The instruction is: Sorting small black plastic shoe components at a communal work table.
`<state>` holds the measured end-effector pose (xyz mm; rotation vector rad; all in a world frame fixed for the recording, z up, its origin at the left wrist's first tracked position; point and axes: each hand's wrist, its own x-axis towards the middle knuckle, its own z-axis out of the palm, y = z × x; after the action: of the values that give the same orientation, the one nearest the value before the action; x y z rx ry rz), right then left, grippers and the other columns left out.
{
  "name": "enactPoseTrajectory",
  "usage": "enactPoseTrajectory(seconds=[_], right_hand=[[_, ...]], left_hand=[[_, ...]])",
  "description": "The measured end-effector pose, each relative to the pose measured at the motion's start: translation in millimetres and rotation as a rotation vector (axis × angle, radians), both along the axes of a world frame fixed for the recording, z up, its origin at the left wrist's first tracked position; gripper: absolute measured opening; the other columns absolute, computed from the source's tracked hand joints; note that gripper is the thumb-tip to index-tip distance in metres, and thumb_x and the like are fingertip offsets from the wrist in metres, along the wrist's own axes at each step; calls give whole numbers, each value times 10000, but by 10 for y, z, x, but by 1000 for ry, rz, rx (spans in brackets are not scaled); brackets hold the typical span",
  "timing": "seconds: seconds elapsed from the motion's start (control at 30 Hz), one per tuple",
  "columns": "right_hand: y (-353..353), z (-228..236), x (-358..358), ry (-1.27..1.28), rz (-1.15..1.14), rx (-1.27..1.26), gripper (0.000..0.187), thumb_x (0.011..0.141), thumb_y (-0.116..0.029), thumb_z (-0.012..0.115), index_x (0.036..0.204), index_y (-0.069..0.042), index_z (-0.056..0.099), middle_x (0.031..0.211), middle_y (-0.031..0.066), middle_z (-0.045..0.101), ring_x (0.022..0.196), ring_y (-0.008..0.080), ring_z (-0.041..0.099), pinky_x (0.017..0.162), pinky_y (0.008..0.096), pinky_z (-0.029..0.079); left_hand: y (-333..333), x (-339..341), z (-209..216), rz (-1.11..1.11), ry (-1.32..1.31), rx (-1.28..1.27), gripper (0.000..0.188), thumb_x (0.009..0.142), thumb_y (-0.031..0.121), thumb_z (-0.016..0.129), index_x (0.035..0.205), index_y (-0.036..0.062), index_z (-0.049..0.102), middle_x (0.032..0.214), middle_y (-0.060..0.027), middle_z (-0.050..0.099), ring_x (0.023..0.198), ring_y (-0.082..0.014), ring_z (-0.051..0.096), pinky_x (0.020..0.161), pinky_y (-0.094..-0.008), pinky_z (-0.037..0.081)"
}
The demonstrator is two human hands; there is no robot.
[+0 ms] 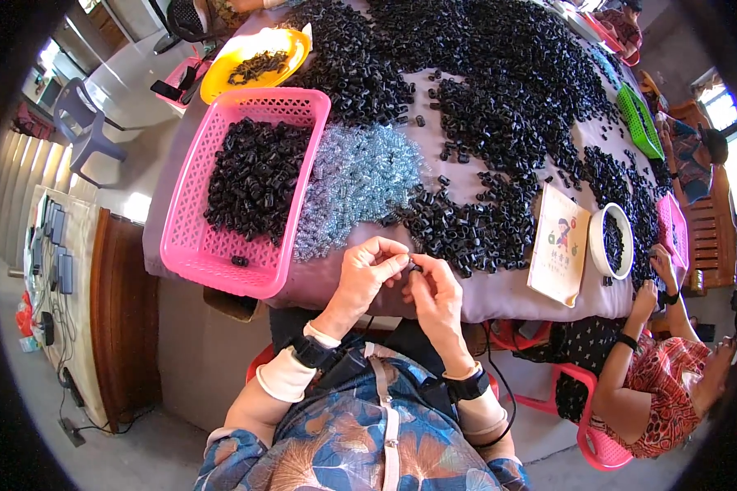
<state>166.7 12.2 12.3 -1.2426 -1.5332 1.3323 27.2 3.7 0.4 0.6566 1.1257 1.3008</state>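
My left hand (360,277) and my right hand (439,301) meet just over the near edge of the table, their fingertips almost touching. A small black plastic part (415,267) is pinched in my right fingers. The thumb and forefinger of my left hand are pressed together beside it; what they hold is too small to make out. Just beyond lies a pile of small clear bluish coil-like pieces (360,176). Loose black plastic parts (475,229) spread to its right. To the left a pink basket (180,237) contains a heap of similar black parts.
A yellow tray (217,78) holds more parts at the far left. At right are a booklet (558,245), a round white bowl (595,250), a green basket (635,123) and a pink basket (671,221). A co-worker (659,385) sits close on the right; a cable (508,401) hangs by my right arm.
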Motion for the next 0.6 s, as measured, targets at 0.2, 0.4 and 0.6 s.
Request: enactPoseTrajectory(seconds=[0.2, 0.4, 0.6], right_hand=[[12, -51, 28, 450, -134, -246, 160, 907, -3, 543, 1063, 20, 572, 890, 72, 643, 775, 131, 647, 723, 264, 554], [18, -95, 55, 475, -103, -281, 163, 902, -3, 556, 1061, 27, 576, 910, 83, 642, 780, 147, 653, 712, 279, 565], [29, -98, 71, 444, -101, -297, 163, 900, -5, 562, 1059, 23, 579, 895, 84, 648, 776, 149, 654, 702, 286, 569]], left_hand=[[-39, 62, -10, -13, 4, 44, 72, 858, 76, 647, 925, 50, 645, 749, 16, 627, 626, -36, 534, 569, -181, 442], [-8, 43, 16, 7, 143, 110, 73, 864, 69, 637, 931, 43, 653, 765, 20, 635, 642, -20, 533, 576, -174, 438], [-6, 32, -8, -39, 166, 139, 65, 861, 27, 626, 916, 18, 659, 782, 21, 632, 699, -42, 564, 643, -188, 463]])
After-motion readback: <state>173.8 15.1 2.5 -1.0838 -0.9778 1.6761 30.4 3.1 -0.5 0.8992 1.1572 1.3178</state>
